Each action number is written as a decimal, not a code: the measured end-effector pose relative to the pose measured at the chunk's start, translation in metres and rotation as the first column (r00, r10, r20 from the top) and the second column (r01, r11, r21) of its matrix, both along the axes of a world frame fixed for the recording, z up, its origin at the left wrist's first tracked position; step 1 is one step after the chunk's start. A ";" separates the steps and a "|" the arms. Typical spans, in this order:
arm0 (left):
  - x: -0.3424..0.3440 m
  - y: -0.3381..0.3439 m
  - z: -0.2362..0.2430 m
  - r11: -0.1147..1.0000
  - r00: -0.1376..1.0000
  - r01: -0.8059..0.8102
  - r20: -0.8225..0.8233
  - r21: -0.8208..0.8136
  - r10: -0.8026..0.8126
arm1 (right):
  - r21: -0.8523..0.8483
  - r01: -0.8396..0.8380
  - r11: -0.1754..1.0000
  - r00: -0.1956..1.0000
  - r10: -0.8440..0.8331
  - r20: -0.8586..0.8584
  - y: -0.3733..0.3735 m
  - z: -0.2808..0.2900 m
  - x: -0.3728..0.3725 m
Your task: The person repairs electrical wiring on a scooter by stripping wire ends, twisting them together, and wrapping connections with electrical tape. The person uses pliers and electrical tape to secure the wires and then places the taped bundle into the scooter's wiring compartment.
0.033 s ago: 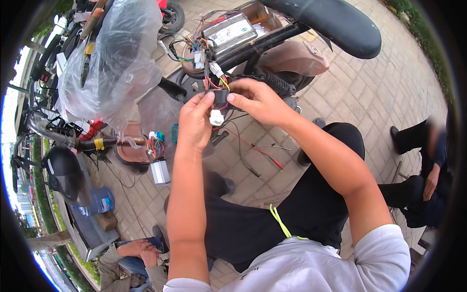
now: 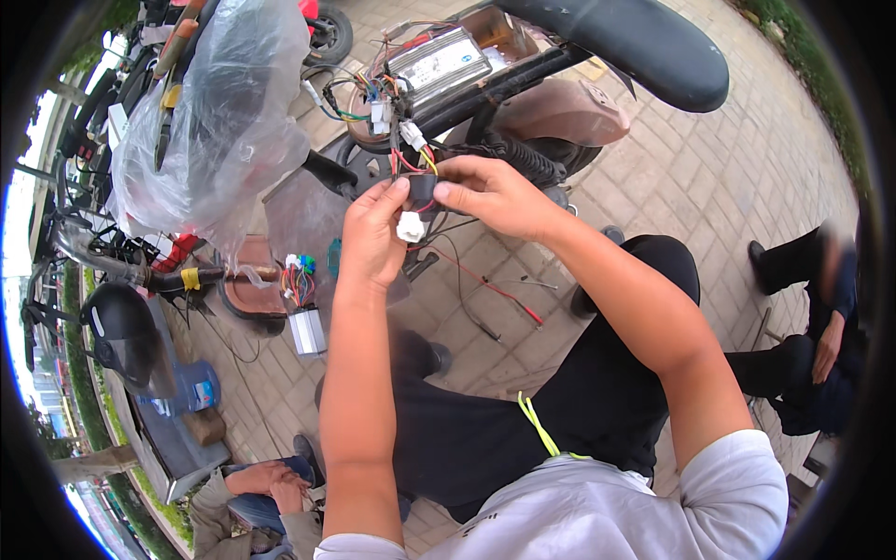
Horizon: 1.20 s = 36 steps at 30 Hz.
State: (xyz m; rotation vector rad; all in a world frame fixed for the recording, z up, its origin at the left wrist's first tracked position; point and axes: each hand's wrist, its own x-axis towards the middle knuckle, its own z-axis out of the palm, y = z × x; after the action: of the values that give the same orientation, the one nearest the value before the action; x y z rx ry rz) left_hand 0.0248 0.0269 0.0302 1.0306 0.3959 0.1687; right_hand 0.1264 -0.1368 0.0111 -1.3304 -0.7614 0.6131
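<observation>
Between my hands is a short, dark band-like piece [image 2: 423,189], possibly black tape, lying against a bundle of thin wires. My left hand [image 2: 377,224] pinches its left side between thumb and fingers. From the right, my right hand [image 2: 485,194] grips the other side with thumb and forefinger. A white plug connector [image 2: 411,227] hangs just below the band. Above it, a second white connector [image 2: 413,135] with red and yellow wires leads toward the opened electric bike. Whether the band wraps fully around the wires is hidden by my fingers.
A silver controller box [image 2: 441,65] sits in the bike frame below the black seat [image 2: 644,47]. Clear plastic sheeting [image 2: 215,121] covers the handlebar side. On the paving lie a smaller silver box [image 2: 306,331] and red-tipped leads [image 2: 532,315]. Two people sit nearby, left and right.
The hanging white connector and the wires have shifted very slightly left. Both hands keep the same grip.
</observation>
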 end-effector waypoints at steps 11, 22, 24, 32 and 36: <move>0.000 0.001 0.009 0.964 0.992 0.053 0.095 0.260 -0.080 | -0.115 -0.107 0.988 0.986 0.091 -0.143 -0.012 0.012 0.021; -0.003 -0.002 0.011 0.991 0.998 0.006 0.065 0.134 -0.014 | -0.035 0.002 0.999 0.998 -0.004 -0.069 0.014 0.011 0.001; -0.003 0.000 0.011 0.992 0.997 -0.008 0.076 0.125 -0.001 | -0.128 0.153 0.980 0.986 -0.142 0.091 0.022 0.014 -0.003; -0.005 -0.004 0.009 0.904 0.995 -0.094 0.075 0.417 0.069 | 0.002 0.200 0.980 0.980 -0.200 0.009 0.017 0.019 -0.021; -0.001 0.001 0.000 0.993 0.996 0.089 -0.024 0.077 -0.087 | 0.011 0.110 0.994 0.993 -0.110 0.031 0.001 0.006 -0.011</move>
State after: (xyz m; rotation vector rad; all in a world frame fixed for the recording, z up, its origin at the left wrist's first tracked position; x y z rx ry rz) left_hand 0.0241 0.0283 0.0301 1.1254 0.3638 0.0955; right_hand 0.1157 -0.1360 0.0175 -1.3672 -0.7105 0.5012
